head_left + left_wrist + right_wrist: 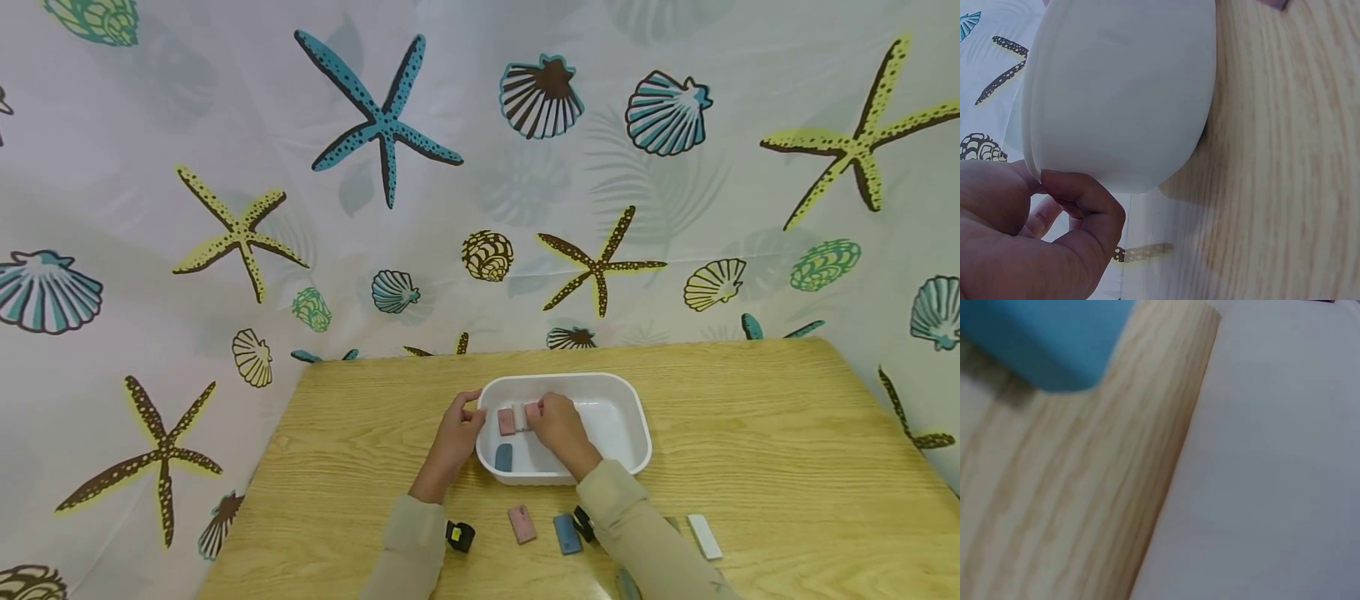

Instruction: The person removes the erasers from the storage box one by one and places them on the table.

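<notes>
White cloth (450, 200) printed with starfish (385, 125) and shells (667, 114) hangs past the far edge of the desk (750, 433), whose wood-grained top runs out of view toward the person. Well in from its left and right edges sits a white tub (1122, 94). From where I stand, the left hand (459, 427) pinches the tub's left rim between thumb and fingers; the right hand (562, 423), reaching inside, pinches a pink block (532, 412). That block lies at the right hand's fingertips, just to their left, and its long axis seems to point at the desk's far edge, though fingers cover part of it. A white block (519, 417) sits beside it, then a second pink block (506, 422); a blue-grey block (503, 457) lies in the tub's near left corner. Between tub and person, a third pink block (522, 524), a blue block (567, 533) and another white block (705, 536) rest on the desk.
</notes>
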The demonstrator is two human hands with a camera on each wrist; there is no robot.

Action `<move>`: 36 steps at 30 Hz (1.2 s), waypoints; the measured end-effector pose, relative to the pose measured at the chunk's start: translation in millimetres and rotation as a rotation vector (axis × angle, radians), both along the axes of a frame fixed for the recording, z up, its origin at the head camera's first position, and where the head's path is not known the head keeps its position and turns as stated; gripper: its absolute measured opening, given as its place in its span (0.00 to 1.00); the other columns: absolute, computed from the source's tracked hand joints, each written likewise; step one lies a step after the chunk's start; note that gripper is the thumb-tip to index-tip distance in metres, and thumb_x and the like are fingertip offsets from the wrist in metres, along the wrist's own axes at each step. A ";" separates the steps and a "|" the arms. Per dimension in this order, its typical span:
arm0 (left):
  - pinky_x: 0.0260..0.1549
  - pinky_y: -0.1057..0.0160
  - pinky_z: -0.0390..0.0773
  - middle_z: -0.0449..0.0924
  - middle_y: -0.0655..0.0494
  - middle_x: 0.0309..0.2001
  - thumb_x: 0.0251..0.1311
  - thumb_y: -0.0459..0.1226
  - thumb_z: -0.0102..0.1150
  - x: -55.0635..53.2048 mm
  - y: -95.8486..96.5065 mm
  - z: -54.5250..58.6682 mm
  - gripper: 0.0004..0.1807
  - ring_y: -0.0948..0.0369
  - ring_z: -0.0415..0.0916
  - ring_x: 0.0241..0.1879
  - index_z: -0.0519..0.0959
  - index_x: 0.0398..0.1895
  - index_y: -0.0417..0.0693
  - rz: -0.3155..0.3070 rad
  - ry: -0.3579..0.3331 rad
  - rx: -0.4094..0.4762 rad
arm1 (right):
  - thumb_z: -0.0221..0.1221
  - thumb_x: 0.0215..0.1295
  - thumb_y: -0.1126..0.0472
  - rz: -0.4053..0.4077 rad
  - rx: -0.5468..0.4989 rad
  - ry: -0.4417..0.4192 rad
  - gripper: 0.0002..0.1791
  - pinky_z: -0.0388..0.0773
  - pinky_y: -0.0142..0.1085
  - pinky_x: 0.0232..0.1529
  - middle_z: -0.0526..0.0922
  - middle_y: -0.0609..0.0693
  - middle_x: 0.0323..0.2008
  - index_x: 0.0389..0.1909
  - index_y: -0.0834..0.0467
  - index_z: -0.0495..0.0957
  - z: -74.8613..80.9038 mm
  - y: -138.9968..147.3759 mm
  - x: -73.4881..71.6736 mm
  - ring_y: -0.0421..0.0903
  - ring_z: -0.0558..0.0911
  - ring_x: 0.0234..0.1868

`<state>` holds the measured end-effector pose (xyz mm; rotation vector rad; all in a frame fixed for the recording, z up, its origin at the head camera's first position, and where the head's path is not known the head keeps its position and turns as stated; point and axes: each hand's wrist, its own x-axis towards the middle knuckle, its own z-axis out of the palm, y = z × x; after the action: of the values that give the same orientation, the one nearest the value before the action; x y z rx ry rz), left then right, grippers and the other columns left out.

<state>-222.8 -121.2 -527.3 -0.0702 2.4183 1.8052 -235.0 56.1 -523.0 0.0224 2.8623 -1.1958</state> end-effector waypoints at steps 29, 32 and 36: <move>0.33 0.57 0.79 0.73 0.42 0.39 0.68 0.37 0.48 3.1 2.4 6.8 0.20 0.50 0.76 0.37 0.67 0.62 0.50 -0.012 0.011 -0.003 | 0.58 0.52 0.63 -0.005 -0.009 -0.027 0.10 0.66 0.34 0.20 0.70 0.52 0.18 0.19 0.63 0.70 2.6 1.1 -2.0 0.46 0.70 0.20; 0.33 0.57 0.79 0.73 0.43 0.38 0.68 0.38 0.48 2.5 1.3 5.5 0.20 0.50 0.76 0.37 0.67 0.62 0.50 -0.012 0.011 -0.007 | 0.57 0.54 0.62 -0.001 -0.033 -0.056 0.09 0.69 0.35 0.23 0.73 0.52 0.20 0.23 0.65 0.72 5.2 2.0 1.5 0.46 0.72 0.23; 0.32 0.59 0.79 0.73 0.43 0.39 0.68 0.39 0.48 -0.7 -0.5 -0.8 0.20 0.53 0.76 0.37 0.67 0.62 0.51 -0.012 0.007 -0.009 | 0.58 0.57 0.58 0.003 -0.090 -0.111 0.11 0.70 0.36 0.27 0.76 0.51 0.22 0.27 0.64 0.75 10.0 4.3 7.1 0.46 0.74 0.25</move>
<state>-223.5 -121.6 -528.1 -0.0504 2.4260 1.7931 -227.9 60.4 -512.9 0.0795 2.7108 -1.2791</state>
